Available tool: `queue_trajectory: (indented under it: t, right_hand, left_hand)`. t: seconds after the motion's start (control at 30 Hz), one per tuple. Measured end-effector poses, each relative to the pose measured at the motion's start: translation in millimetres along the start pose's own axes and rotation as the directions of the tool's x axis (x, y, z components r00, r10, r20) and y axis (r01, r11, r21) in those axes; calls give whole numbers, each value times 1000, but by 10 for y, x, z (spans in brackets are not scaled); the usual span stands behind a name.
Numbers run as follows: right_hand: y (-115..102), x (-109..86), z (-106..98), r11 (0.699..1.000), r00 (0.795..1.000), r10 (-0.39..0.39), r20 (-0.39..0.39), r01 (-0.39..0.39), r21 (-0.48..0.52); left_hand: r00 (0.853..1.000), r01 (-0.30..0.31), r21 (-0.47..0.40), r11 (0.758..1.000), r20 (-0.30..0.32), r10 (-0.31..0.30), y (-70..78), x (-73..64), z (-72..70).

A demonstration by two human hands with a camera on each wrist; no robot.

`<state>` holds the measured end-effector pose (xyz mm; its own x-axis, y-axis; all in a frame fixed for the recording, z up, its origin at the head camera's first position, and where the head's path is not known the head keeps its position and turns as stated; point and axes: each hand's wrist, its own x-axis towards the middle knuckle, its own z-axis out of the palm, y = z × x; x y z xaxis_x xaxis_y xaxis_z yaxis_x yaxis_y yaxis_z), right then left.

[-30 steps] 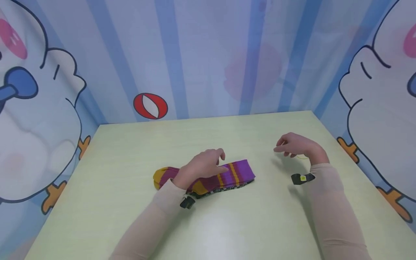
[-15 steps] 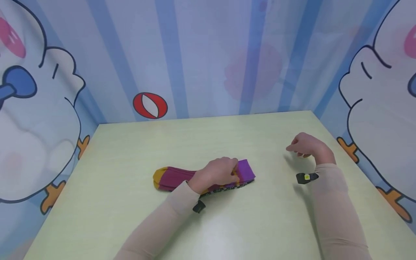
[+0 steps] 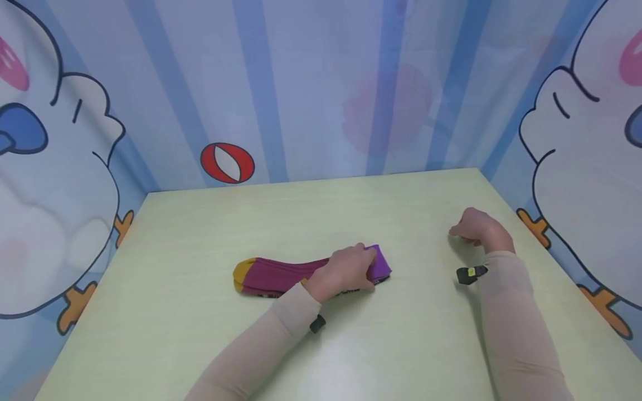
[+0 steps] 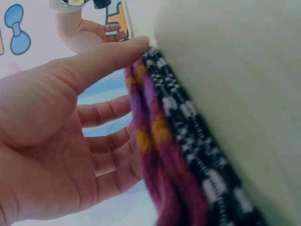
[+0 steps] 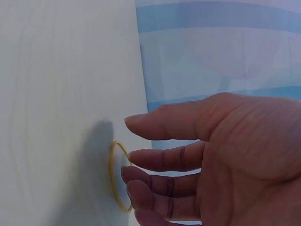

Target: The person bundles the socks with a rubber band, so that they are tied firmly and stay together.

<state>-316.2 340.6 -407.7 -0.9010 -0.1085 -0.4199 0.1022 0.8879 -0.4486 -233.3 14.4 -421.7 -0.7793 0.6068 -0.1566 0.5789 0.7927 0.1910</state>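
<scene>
A small stack of folded socks (image 3: pixel 283 274) lies on the table, maroon with mustard toes and a purple cuff on top. A black-and-white patterned sock (image 4: pixel 190 129) shows underneath in the left wrist view. My left hand (image 3: pixel 341 273) spans the stack close to the cuff, thumb at the near edge and fingers over the far side, their tips hidden behind the cloth. Farther right, my right hand (image 3: pixel 478 227) hovers low with fingers loosely bent and thumb apart. Its fingertips are right at a thin yellow rubber band (image 5: pixel 112 165), which the hand hides in the head view.
The pale table (image 3: pixel 200 223) meets a striped blue curtain-like backdrop (image 3: pixel 311 83) at its far edge. Printed panels with large white cartoon figures (image 3: pixel 587 211) stand along both sides. Each sleeve carries a small black wrist camera (image 3: pixel 471 274).
My left hand has slid right along the socks to the cuff and lowered onto them. My right hand has shifted slightly right, over the rubber band. The socks lie where they were.
</scene>
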Motion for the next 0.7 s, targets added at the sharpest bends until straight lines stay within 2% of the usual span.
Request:
queue_trajectory:
  t: [0.27, 0.47, 0.7]
  right_hand:
    - [54, 43, 15, 998, 998, 65, -1, -65, 5]
    - [77, 63, 38, 997, 997, 80, -6, -80, -7]
    - [56, 65, 52, 996, 996, 87, -27, -87, 6]
  left_hand:
    - [999, 1, 47, 999, -34, 1, 0, 4, 40]
    - [999, -36, 98, 994, -36, 40, 19, 4, 66]
    - [998, -26, 19, 999, -63, 28, 12, -22, 31]
